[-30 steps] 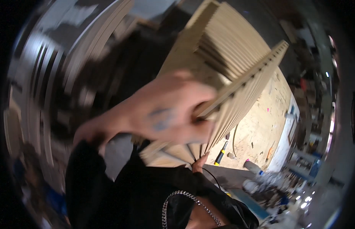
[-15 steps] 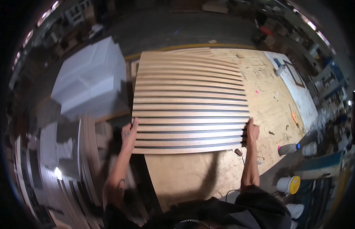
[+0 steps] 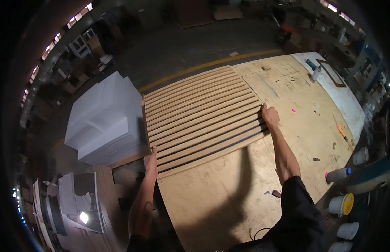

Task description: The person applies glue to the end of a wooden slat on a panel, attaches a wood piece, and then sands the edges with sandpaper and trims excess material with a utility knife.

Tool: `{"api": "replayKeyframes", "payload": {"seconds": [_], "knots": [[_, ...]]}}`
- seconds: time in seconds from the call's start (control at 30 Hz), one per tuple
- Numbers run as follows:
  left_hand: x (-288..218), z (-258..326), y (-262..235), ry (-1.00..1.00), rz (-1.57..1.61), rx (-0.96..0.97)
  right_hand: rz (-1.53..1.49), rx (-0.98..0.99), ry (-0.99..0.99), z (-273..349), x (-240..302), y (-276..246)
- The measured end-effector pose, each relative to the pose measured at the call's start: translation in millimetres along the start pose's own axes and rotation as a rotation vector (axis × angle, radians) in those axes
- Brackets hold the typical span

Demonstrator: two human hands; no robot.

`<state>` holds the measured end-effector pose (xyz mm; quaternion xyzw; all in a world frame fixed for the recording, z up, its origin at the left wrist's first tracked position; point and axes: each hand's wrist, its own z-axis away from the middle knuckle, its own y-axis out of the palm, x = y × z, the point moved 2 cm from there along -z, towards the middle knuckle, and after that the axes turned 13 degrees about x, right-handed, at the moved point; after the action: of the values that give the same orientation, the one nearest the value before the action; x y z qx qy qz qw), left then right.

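A slatted wooden panel point(image 3: 199, 115) of many parallel light strips lies flat on a large plywood workbench point(image 3: 228, 185). My left hand point(image 3: 151, 158) presses against the panel's left near corner, fingers flat along its edge. My right hand point(image 3: 270, 116) grips the panel's right edge, fingers curled over the ends of the slats. Both arms reach out from the lower edge, spread wide across the panel.
A stack of white boards point(image 3: 103, 119) stands left of the bench. White tubs with coloured lids point(image 3: 341, 203) and a bottle point(image 3: 336, 174) sit at the right. Small tools point(image 3: 340, 130) and a white sheet point(image 3: 337, 90) lie on the far right bench. Grey concrete floor lies beyond.
A second ago the panel was raised upright close to the camera. It came down flat on the bench, and has since been turned slightly, with both hands still at its sides.
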<state>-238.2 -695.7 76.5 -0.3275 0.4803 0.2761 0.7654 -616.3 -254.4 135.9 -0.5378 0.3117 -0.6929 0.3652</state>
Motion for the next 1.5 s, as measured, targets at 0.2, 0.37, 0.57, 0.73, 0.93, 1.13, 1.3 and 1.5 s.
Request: {"api": "replayKeyframes", "payload": {"seconds": [0.2, 0.37, 0.57, 0.73, 0.93, 1.13, 1.3, 1.5], "knots": [[8.1, -54.9, -19.1, 0.049, -0.678, -0.078, 0.013, 0.094, -0.071, -23.9, 35.7, 15.2], [-8.8, -42.4, -98.3, 0.04, -0.966, 0.072, 0.037, 0.041, -0.297, 5.9, 5.8, -9.9], [26.2, 141.2, -89.3, 0.381, -0.278, 0.609, -0.37, 0.186, -0.221, 206.7, -162.0, -118.5], [132.8, 248.9, -25.4, 0.042, -0.469, 0.578, -0.395, -0.016, 0.233, 413.6, -316.7, -138.3], [142.6, 337.7, 100.7, 0.362, -0.53, 0.995, -0.058, -0.117, 0.263, 481.3, -387.4, -56.3], [72.9, 433.0, 188.8, 0.41, -0.715, 1.265, 0.14, -0.197, 0.005, 419.4, -386.9, -7.5], [99.3, 466.0, 191.8, 0.353, -0.865, 1.225, 0.111, 0.025, -0.017, 401.5, -387.9, 1.2], [140.2, 533.8, 225.8, 0.275, -1.067, 1.258, 0.003, 0.297, -0.226, 422.1, -430.3, -17.8]]}}
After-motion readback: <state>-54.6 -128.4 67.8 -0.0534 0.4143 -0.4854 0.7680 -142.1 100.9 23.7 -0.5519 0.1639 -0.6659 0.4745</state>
